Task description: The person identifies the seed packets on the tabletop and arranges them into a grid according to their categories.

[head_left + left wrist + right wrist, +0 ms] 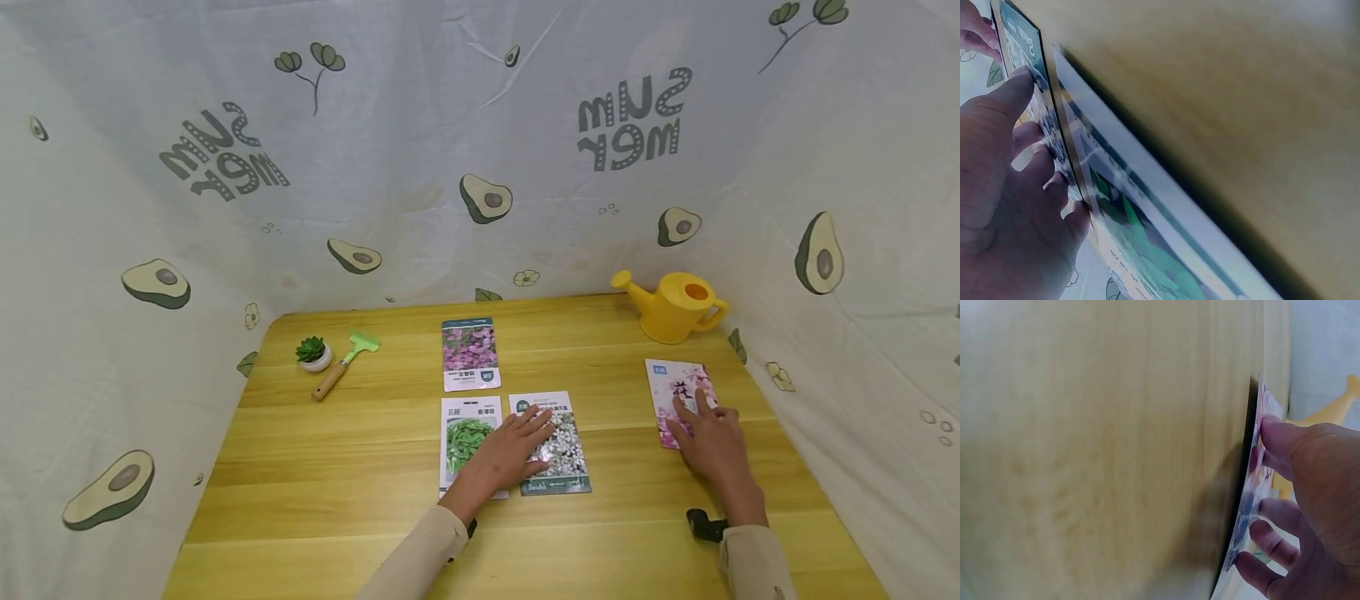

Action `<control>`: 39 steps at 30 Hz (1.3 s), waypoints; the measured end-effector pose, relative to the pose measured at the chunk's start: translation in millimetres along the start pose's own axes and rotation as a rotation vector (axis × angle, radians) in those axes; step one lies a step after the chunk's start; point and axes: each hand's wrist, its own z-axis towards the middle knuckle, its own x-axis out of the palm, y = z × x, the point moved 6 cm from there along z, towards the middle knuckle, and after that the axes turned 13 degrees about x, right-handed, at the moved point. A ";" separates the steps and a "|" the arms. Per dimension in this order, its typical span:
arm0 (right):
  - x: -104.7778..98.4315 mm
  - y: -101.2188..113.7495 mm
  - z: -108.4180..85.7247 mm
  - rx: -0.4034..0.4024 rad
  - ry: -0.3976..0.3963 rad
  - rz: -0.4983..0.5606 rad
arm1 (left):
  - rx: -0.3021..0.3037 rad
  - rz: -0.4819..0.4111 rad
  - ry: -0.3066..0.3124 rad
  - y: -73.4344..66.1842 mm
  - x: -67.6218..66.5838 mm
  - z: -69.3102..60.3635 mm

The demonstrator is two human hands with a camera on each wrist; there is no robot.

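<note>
One "花" packet (666, 398) beneath the right fingers (703, 403)

The left hand (512, 448) partly hides the white-flower packet (570, 456) toward nine o'clock, the right hand (712, 443) the pink packet (663, 398) toward five o'clock; the left sleeve (417, 552) is cut off at seven.

You wear beige sleeves (416, 557) down to your wrists.
A rounded black piece (705, 526) juts out beside your right cuff (747, 538); only a small bit of black (472, 527) shows beside your left cuff (448, 533).
</note>
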 end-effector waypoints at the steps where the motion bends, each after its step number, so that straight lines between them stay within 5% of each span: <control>1: 0.4 -0.1 0.4 -0.001 -0.002 0.001 | 0.000 -0.005 0.002 -0.3 0.1 0.3; 19: 0.6 13.6 12.7 -0.002 0.035 0.018 | -0.004 -0.063 0.002 -0.5 -4.7 -1.1; 39: -0.2 29.1 22.7 -0.048 0.029 0.028 | -0.013 -0.029 0.023 -0.7 -3.7 1.3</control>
